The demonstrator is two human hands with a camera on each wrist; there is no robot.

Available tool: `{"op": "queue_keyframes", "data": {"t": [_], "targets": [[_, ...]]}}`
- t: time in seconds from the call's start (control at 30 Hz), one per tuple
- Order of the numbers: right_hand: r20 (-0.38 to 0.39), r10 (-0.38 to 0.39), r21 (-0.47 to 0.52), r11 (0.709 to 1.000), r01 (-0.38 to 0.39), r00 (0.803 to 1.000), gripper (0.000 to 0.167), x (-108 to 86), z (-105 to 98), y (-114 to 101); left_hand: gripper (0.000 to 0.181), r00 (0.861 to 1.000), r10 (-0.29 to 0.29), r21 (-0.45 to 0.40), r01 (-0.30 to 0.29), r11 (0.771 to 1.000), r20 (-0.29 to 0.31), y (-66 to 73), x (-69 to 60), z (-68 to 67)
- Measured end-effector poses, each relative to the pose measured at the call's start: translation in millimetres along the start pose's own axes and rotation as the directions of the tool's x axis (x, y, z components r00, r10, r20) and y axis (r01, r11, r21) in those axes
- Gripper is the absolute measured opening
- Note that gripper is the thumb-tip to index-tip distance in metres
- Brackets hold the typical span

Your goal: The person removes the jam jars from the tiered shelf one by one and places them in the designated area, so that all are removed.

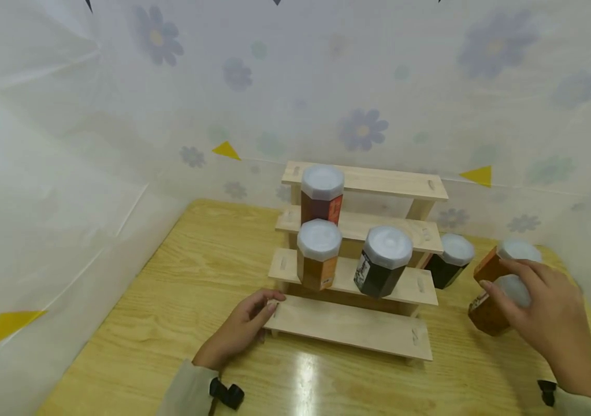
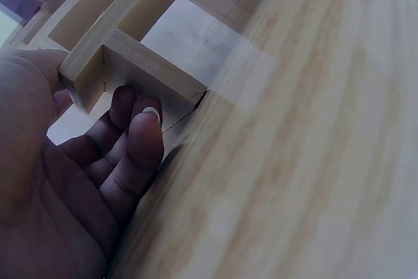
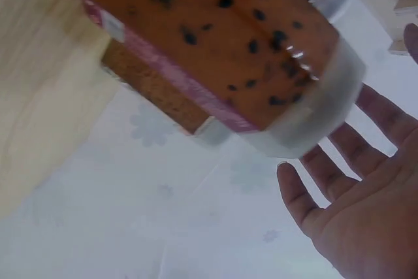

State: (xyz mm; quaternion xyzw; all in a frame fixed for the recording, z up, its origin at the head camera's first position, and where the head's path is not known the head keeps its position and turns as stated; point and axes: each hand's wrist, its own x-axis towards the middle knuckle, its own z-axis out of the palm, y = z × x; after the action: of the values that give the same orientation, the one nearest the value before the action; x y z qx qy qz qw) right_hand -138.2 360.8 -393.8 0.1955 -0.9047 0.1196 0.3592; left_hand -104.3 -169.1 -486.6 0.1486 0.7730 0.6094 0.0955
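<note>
My left hand (image 1: 243, 323) grips the left end of the lowest board of a stepped wooden rack (image 1: 347, 326). In the left wrist view, the thumb side of the hand (image 2: 72, 161) lies over the board end (image 2: 81, 73), with fingers curled beside the support. At the right, my right hand (image 1: 555, 312) is spread over a jar with a whitish lid (image 1: 515, 289). The right wrist view has straight, parted fingers of the hand (image 3: 372, 207) beside the lid of this orange-brown, dark-flecked jar (image 3: 215, 37); whether they touch it I cannot tell.
On the rack stand a dark red jar (image 1: 321, 193), an orange jar (image 1: 318, 254) and a black jar (image 1: 382, 263). Right of the rack are another dark jar (image 1: 448, 260) and an orange jar (image 1: 490, 263). A flowered sheet (image 1: 295, 86) hangs behind the wooden table (image 1: 170, 277).
</note>
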Motion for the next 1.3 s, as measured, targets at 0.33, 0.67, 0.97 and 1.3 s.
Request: {"op": "queue_keyframes", "data": {"t": [0.33, 0.67, 0.97, 1.3], "targets": [[0.084, 0.002, 0.116, 0.993, -0.011, 0.996, 0.068, 19.1, -6, -12, 0.027, 1.000, -0.002, -0.009, 0.002, 1.000, 0.001, 1.6, -0.1, 0.3], [0.178, -0.016, 0.182, 0.983, -0.017, 0.984, 0.068, 33.6, -8, -24, 0.027, 1.000, -0.018, -0.004, 0.018, 1.000, 0.000, 4.4, -1.1, 0.3], [0.252, -0.076, 0.233, 0.972, 0.016, 0.965, 0.077, 53.2, -12, -35, 0.027, 1.000, -0.020, -0.006, 0.020, 1.000, -0.002, 3.2, -1.1, 0.2], [0.241, -0.136, 0.266, 0.962, 0.069, 0.961, 0.078, 72.0, -13, -49, 0.027, 1.000, -0.019, -0.001, 0.019, 1.000, 0.001, 3.6, -1.2, 0.2]]}}
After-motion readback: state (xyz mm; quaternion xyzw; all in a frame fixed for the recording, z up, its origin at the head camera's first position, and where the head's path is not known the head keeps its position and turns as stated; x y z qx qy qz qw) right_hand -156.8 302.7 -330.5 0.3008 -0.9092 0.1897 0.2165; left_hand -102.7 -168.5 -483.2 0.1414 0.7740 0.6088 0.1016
